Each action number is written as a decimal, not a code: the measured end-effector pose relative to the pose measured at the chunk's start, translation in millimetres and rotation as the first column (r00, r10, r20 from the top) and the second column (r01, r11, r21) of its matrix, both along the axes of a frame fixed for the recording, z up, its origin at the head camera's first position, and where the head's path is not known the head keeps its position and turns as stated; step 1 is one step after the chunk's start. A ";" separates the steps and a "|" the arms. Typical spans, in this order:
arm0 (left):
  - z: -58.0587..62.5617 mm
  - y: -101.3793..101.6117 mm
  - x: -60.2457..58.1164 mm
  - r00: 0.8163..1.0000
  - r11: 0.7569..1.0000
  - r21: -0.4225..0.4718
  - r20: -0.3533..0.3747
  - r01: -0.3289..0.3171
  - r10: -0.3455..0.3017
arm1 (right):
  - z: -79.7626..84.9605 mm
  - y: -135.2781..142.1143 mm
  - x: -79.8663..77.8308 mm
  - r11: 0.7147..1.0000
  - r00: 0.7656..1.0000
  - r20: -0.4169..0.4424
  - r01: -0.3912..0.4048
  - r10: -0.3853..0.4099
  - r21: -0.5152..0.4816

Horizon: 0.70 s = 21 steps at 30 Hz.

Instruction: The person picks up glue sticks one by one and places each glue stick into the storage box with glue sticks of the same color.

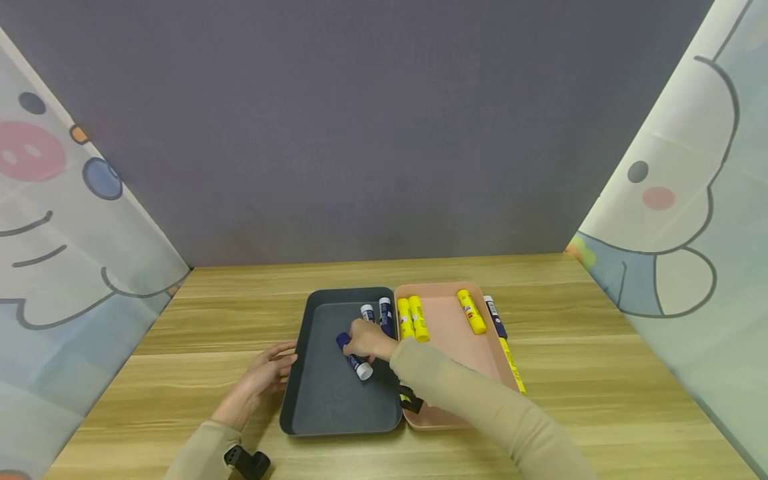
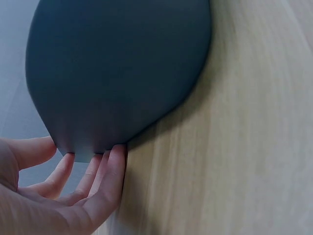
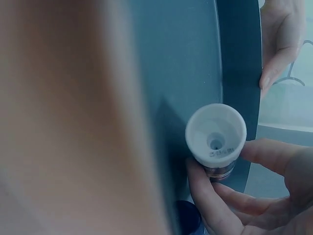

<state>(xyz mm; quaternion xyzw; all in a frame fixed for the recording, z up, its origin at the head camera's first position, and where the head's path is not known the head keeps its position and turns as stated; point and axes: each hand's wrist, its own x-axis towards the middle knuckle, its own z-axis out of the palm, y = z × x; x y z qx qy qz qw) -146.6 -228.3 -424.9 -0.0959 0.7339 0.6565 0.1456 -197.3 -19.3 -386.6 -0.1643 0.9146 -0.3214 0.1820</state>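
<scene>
Navy tube (image 1: 356,362), white end toward near right, held aslant over dark grey tray (image 1: 342,410); contact with floor, I cannot tell. Right hand (image 1: 367,339) pinches it between thumb and fingers. Left hand (image 1: 264,373), fingers loosely extended, touches tray's left outer wall, grips nothing that I see on remote feed. Two more white-ended tubes (image 1: 386,317) lie at tray's far right corner. Adjoining pink tray (image 1: 447,333) bears yellow tubes (image 1: 471,311): two side by side at far left, one at far right. Wooden table (image 1: 210,333) beneath both.
</scene>
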 end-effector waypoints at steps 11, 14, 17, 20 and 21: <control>-1.2 -0.3 -1.2 1.000 1.000 -0.004 -0.002 0.007 -0.007 | -2.4 0.1 -2.1 1.000 1.000 0.000 0.013 -0.013 0.009; -1.1 -0.1 -1.2 1.000 1.000 -0.002 0.000 0.002 -0.002 | -1.9 -0.2 -1.8 1.000 1.000 0.014 0.024 -0.024 0.006; -1.1 0.0 -1.1 1.000 1.000 -0.011 0.000 0.005 -0.005 | 0.0 0.2 -0.7 0.999 0.999 0.028 0.032 -0.032 0.004; -0.9 0.2 -1.2 1.000 1.000 -0.012 0.004 -0.008 0.008 | 3.0 1.8 0.1 0.999 0.998 0.044 0.037 -0.037 -0.009; -0.4 0.1 -1.2 1.000 1.000 -0.010 0.002 -0.003 0.003 | 4.1 2.7 0.2 0.999 0.998 0.049 0.039 -0.039 -0.015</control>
